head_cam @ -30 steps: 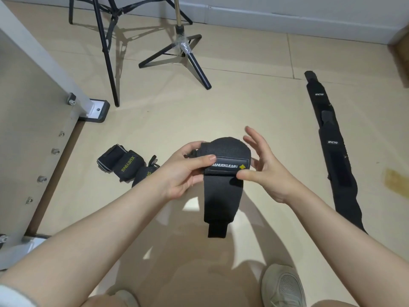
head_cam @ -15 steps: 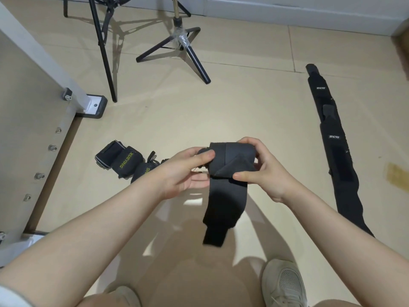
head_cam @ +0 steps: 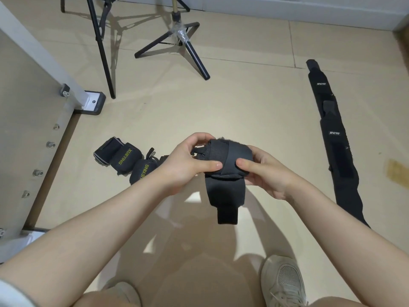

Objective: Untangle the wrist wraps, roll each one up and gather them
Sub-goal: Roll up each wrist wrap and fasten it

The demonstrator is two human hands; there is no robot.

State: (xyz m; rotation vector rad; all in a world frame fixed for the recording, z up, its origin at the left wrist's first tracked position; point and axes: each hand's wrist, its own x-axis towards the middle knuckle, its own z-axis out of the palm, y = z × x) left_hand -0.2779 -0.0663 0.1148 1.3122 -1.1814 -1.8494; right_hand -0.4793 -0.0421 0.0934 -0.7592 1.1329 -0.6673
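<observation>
Pretty bright, even indoor light overall, nothing blown out. The floor point(head_cam: 243, 103) has soft shadows under the person's arms with sharp little bright patches between them near the bottom edge, and the tripod legs point(head_cam: 177, 45) throw long shadows toward the left. Wide-angle lens bends things at the edges. Focus is decent, slightly soft, no real motion blur.

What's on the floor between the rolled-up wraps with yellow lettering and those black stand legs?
Nothing: in the head view, only bare floor separates the rolled wraps from the stand legs.
</observation>
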